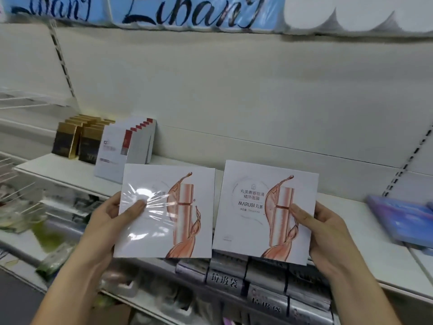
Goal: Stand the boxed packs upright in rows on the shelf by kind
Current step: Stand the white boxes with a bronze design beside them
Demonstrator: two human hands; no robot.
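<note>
left hand point(117, 215) and right hand point(325, 227) each grip a white pack point(164, 212), faces out above the shelf point(346, 221) front edge, likely checking they match.

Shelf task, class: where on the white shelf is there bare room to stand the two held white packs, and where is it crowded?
Bare white shelf runs from the row of white red-tabbed boxes rightward to the flat blue-purple box. The left end is crowded: black-and-gold boxes stand beside the white row. The left hand and right hand each hold a pack.
</note>
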